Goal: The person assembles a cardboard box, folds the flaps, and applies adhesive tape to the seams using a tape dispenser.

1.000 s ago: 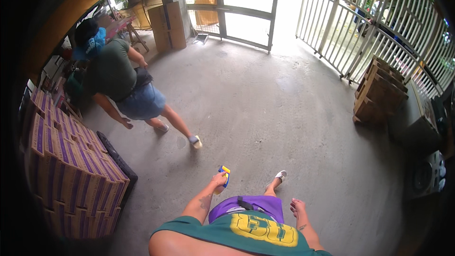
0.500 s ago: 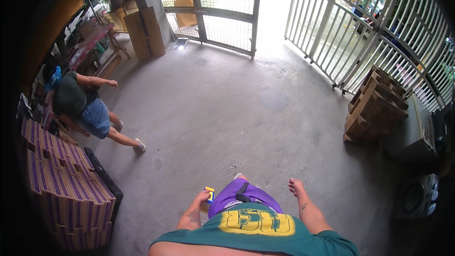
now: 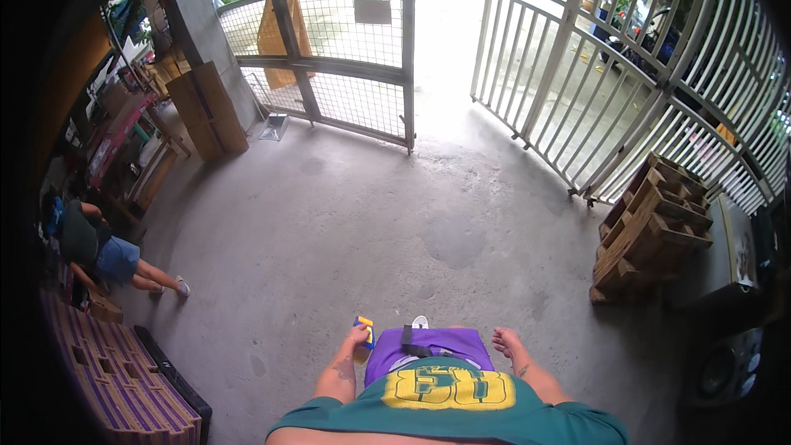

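My left hand, beside my left thigh, is closed around a small blue and yellow object. A tan part shows under that hand; the object's exact kind is too small to make out. On the other side of my purple shorts hangs my right hand, its fingers loosely bent and apart, with nothing visible in it. Neither hand touches anything else. Below my hands lies the grey concrete floor.
A metal gate stands ajar ahead, its mesh leaf left and barred leaf right. Wooden pallets lean at right, near a speaker. Flat cardboard is stacked at left, near a person bending at a cluttered bench.
The gate and pallets sit lower in view. The other person has moved left and bends lower. My right hand has come slightly inward; my left hand still holds the blue and yellow object.
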{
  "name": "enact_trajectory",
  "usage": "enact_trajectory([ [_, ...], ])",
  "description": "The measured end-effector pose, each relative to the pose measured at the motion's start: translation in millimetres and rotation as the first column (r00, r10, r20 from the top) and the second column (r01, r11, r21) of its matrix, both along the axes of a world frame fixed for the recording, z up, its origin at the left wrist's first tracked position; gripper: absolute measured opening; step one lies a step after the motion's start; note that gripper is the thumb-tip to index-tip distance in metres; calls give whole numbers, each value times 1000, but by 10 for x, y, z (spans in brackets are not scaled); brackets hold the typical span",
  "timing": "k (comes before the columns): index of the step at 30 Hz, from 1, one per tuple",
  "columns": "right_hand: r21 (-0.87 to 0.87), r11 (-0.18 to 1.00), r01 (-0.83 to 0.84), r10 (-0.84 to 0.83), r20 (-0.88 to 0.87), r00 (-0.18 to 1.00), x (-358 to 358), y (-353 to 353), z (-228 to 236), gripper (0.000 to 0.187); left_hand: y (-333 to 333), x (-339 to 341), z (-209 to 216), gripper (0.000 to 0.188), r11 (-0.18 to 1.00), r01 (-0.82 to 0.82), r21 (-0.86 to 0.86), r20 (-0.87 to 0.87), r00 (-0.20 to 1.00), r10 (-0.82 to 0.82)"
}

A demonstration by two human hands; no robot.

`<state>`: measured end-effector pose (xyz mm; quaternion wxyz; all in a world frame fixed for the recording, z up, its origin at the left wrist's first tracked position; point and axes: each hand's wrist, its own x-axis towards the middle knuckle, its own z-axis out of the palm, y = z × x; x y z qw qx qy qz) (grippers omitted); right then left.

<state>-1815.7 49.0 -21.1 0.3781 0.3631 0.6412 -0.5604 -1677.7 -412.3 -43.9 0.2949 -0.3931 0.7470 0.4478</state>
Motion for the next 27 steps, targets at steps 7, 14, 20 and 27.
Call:
enact_trajectory([
  [7, -23, 999, -42, 41, -43, 998, -2270, -408, -19, 16, -333, -2542, 376, 52, 977, -78, -198, -314, 949, 12],
  [14, -19, 998, -61, 60, -43, 997, -4640, -348, -96, 17, -320, -4052, -2, 56, 988, -82, -129, -76, 995, 72],
  [20, 2, 1000, -6, 6, -141, 990, -6873, -584, 252, 20, -297, -4854, -216, 49, 990, -130, 47, 48, 991, 128],
  [27, -22, 998, -61, 47, -401, 915, -9375, -1250, 800, 24, -761, -6269, -420, 41, 984, -12, 178, 57, 998, 2],
])
